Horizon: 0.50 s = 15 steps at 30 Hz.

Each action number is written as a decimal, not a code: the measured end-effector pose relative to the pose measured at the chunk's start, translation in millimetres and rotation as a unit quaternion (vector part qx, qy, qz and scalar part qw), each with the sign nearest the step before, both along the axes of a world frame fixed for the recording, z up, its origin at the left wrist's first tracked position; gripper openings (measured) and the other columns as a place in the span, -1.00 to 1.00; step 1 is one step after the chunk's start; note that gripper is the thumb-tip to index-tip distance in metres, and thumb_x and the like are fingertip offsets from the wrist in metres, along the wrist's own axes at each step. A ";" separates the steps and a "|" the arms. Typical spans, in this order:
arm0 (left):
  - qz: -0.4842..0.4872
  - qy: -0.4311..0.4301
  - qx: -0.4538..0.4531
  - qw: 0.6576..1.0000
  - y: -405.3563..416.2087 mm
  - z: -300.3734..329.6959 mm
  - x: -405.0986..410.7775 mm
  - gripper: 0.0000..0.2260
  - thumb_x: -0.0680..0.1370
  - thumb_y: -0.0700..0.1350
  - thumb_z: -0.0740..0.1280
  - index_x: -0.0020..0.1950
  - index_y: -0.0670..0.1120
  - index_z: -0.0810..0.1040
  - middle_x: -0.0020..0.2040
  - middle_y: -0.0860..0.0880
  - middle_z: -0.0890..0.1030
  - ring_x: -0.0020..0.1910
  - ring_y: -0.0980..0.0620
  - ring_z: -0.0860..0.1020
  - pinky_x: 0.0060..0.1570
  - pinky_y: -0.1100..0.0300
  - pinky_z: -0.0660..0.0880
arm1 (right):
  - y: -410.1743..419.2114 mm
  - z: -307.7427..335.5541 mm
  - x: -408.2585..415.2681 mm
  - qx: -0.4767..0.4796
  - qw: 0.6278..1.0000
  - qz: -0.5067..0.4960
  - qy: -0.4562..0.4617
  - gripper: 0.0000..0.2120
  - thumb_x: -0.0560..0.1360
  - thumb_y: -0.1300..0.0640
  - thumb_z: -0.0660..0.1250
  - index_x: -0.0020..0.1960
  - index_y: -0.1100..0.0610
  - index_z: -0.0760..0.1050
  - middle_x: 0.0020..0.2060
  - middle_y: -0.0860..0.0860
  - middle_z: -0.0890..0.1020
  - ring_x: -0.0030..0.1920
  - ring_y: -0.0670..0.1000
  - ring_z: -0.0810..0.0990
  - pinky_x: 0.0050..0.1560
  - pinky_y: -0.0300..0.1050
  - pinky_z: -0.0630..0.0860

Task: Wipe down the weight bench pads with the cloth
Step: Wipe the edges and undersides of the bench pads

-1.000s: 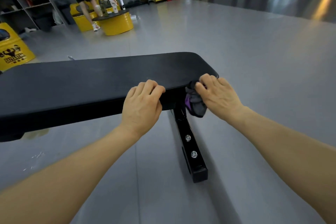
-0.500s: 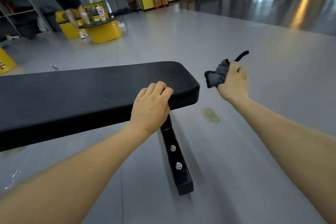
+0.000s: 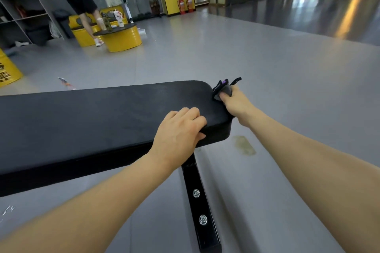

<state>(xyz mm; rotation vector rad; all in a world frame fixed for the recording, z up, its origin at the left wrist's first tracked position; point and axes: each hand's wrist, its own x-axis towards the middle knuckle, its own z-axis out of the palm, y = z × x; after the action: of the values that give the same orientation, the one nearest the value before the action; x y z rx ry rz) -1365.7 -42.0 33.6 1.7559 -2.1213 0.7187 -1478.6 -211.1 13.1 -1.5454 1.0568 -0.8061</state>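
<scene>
A long black bench pad point(image 3: 92, 121) runs from the left edge to the middle of the view. My left hand point(image 3: 178, 135) grips its near edge close to the right end, fingers curled on top. My right hand point(image 3: 236, 102) holds a bunched grey cloth point(image 3: 223, 89) with a purple patch and a black strap. The cloth is pressed against the pad's far right corner.
A black steel foot point(image 3: 200, 207) with two bolts juts toward me under the pad. A stain point(image 3: 243, 146) marks the grey floor beside it. Far left, a person point(image 3: 78, 0) stands by yellow drum tables point(image 3: 121, 40) and shelving point(image 3: 22, 16). Fire extinguishers point(image 3: 185, 4) stand at the back wall.
My right hand with the cloth left the pad's near right edge, lifted clear to the right, and now presses the cloth on the far right corner. My left hand kept its grip.
</scene>
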 end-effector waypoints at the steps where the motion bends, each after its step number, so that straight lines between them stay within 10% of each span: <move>1: -0.001 0.007 0.004 1.000 -1.6 0.4 0.4 -0.85 0.32 -0.14 0.52 -0.18 -0.08 0.59 -0.25 0.03 0.53 -0.29 -0.01 0.51 -0.30 0.16 0.42 | -8.6 3.5 6.9 0.001 1.000 0.004 0.001 -0.80 0.60 0.08 0.14 0.17 0.16 0.35 -0.06 0.03 0.50 -0.08 -0.01 0.48 -0.19 -0.16 0.38; 6: -0.013 0.016 0.008 1.000 -5.9 1.6 3.6 -0.84 0.29 -0.15 0.54 -0.23 -0.08 0.60 -0.29 0.02 0.51 -0.33 -0.01 0.49 -0.37 0.18 0.39 | -32.8 13.1 31.3 0.097 0.990 -0.013 -0.097 -0.83 0.62 0.16 0.13 -0.15 0.07 0.37 -0.34 -0.02 0.41 -0.34 -0.09 0.37 -0.34 -0.21 0.32; 15: -0.022 0.015 0.004 1.000 -7.9 0.2 4.4 -0.83 0.26 -0.17 0.56 -0.25 -0.11 0.60 -0.31 -0.01 0.52 -0.36 -0.04 0.49 -0.41 0.19 0.37 | 0.1 -9.9 1.6 0.214 0.973 0.004 -0.088 -0.86 0.55 0.27 0.22 0.00 0.07 0.49 -0.24 0.02 0.59 -0.29 -0.02 0.56 -0.35 -0.18 0.51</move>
<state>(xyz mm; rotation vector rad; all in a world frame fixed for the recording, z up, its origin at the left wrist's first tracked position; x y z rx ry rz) -1361.2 -49.9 33.9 1.7080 -2.1387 0.6686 -1477.0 -211.0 3.2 -1.0922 1.0150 -0.6442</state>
